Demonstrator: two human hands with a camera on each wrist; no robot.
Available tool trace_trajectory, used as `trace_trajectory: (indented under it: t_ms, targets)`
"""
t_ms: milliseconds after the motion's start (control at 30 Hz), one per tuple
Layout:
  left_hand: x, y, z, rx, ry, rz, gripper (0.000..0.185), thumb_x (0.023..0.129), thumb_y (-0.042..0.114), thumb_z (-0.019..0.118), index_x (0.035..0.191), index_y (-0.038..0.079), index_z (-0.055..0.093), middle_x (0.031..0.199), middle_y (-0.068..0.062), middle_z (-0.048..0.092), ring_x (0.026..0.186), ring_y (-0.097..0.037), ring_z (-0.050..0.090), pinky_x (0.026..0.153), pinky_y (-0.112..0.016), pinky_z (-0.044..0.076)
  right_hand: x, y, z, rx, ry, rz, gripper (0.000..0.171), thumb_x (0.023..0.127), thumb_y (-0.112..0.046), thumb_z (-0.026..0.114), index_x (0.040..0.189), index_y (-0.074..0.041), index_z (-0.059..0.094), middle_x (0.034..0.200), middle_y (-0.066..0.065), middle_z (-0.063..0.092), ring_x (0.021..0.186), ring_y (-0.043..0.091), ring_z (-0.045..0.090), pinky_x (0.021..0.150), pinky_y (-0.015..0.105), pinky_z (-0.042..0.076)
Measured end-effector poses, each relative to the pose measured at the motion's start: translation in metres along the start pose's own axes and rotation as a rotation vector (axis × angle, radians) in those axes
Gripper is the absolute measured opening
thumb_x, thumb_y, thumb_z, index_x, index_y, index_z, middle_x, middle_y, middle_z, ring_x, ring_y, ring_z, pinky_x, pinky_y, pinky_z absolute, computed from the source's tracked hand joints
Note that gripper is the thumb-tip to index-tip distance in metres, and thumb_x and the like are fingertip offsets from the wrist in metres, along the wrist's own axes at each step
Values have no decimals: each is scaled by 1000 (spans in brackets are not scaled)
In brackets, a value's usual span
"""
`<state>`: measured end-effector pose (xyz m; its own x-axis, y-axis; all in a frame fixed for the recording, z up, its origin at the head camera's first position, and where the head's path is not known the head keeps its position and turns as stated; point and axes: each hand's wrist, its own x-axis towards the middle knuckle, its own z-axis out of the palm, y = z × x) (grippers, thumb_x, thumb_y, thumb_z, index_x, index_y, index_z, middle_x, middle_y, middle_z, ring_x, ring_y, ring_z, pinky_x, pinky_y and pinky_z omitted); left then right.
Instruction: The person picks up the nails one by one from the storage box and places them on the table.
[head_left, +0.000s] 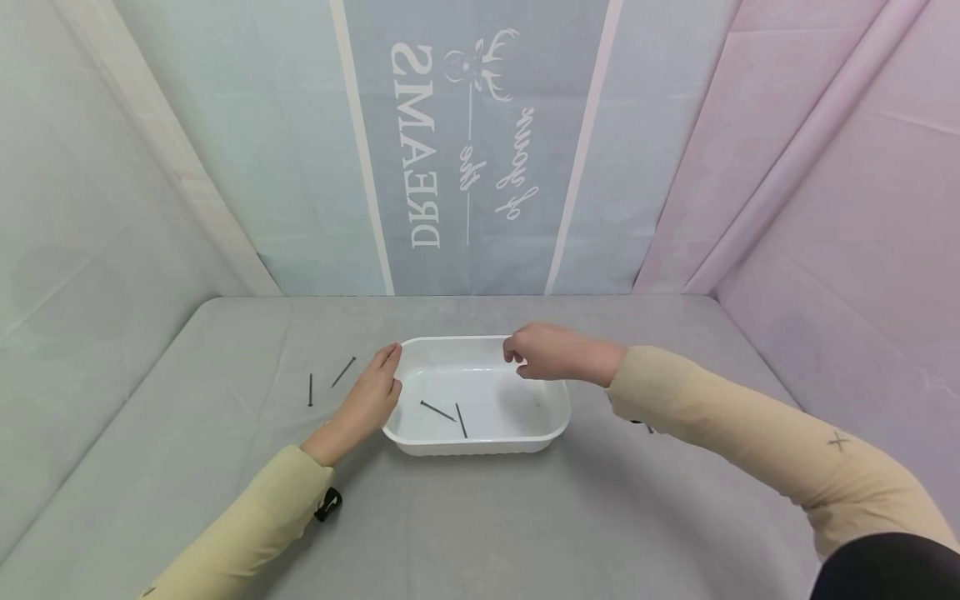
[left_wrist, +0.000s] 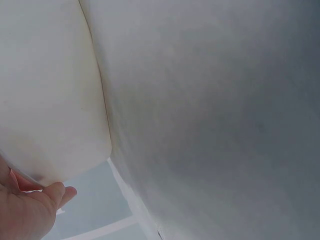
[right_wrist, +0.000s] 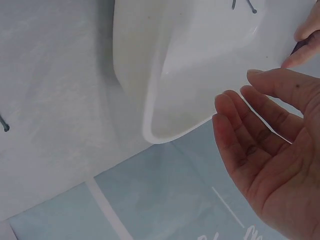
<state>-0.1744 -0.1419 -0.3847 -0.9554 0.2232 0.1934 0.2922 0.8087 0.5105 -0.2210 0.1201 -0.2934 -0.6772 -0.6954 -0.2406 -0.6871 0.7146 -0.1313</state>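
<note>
A shallow white plastic tray [head_left: 551, 417] with rounded corners and a smooth glossy surface stands on the grey cloth-covered table [head_left: 480, 517], near its middle. Inside it lie two thin dark metal nails [head_left: 444, 412], close to the left side of the floor and set at an angle so that their ends almost meet.

The left hand [head_left: 369, 398] rests against the left rim of the tray, with the fingers straight and close together; it presses the side and does not curl around it. In the left wrist view only the heel of this hand and the thumb tip show beside the white wall, so how firmly it touches is hard to tell.

The right hand [head_left: 546, 352] hovers over the far right part of the tray, just above the rim. Its fingers [right_wrist: 235, 125] are loosely bent and slightly apart, with the palm bare, and they hold nothing.

Two more dark nails [head_left: 327, 381] lie on the cloth to the left of the tray, near the left hand but apart from it. Both sleeves [head_left: 720, 408] are of soft beige fabric. Behind the table hangs a smooth backdrop [head_left: 465, 142] in pale blue, grey and pink with white letters.
</note>
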Motion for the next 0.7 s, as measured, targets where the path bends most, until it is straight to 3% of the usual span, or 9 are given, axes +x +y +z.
trace_trajectory:
  t_ms: [333,700]
  targets:
    - [0,1,0,8,6,-2,50,89,-1,43,135,-13,29,139,-27,31,127,-38,33,102,-46,34,8,-12,0,-13,10,-70,18,79,-3,60,96,-2,65,88,6,63,81,17,57,72,28,49]
    - [0,2,0,4,3,-5,50,90,-1,43,136,-13,29,139,-27,31,128,-38,33,102,-47,34,18,-29,1,-11,-31,-83,20,81,-3,59,101,-2,64,93,7,63,85,17,57,75,28,49]
